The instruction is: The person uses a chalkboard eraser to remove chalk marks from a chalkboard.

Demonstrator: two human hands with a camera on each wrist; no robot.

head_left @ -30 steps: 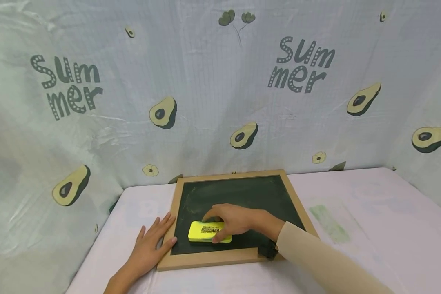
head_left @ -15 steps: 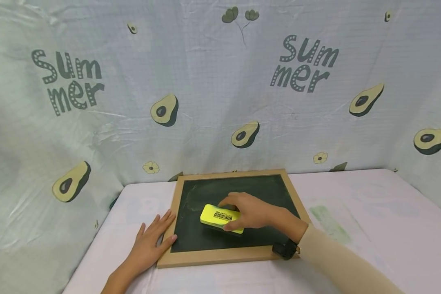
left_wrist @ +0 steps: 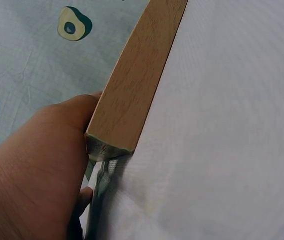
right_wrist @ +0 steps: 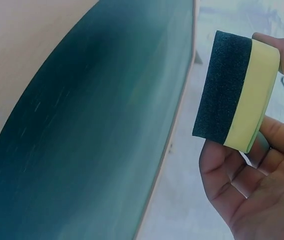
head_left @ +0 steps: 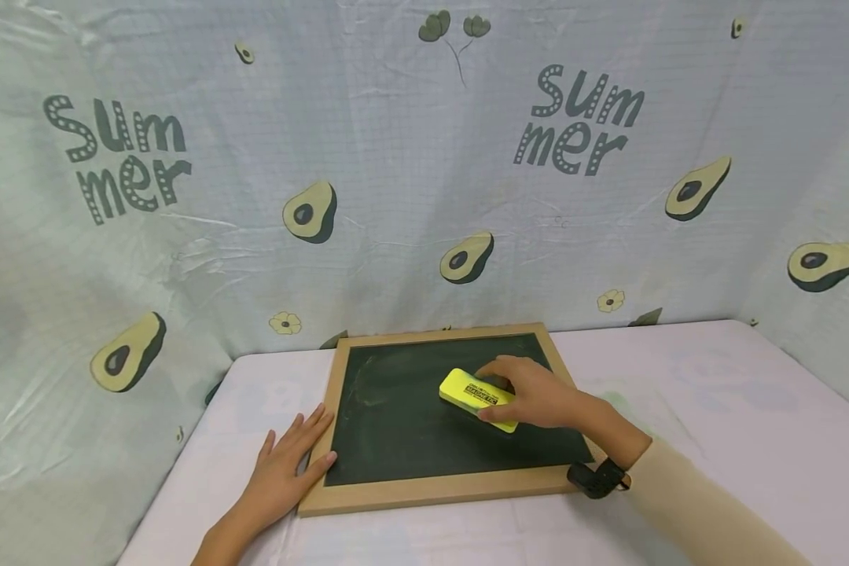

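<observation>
A yellow board eraser (head_left: 478,399) with black lettering is pinched between the thumb and fingers of my right hand (head_left: 538,395). Its dark felt side (right_wrist: 223,86) faces the chalkboard (head_left: 410,417), and the right wrist view shows a gap between the two. The eraser is over the right half of the board. My left hand (head_left: 283,472) lies with spread, straight fingers on the left side of the wooden frame (head_left: 424,494). From the left wrist view, the same hand (left_wrist: 37,165) is against the frame's corner, most of its fingers hidden.
Faint chalk smudges (head_left: 368,385) mark the board's upper left. A pale pink tablecloth (head_left: 707,409) covers the table. Behind and to the left hangs a cloth (head_left: 382,157) printed with avocados and lettering. A black wrist strap piece (head_left: 597,478) is on my right wrist.
My right hand has carried the eraser from the board's lower left toward the right and slightly away from me, turning it at an angle. My left hand has stayed on the frame.
</observation>
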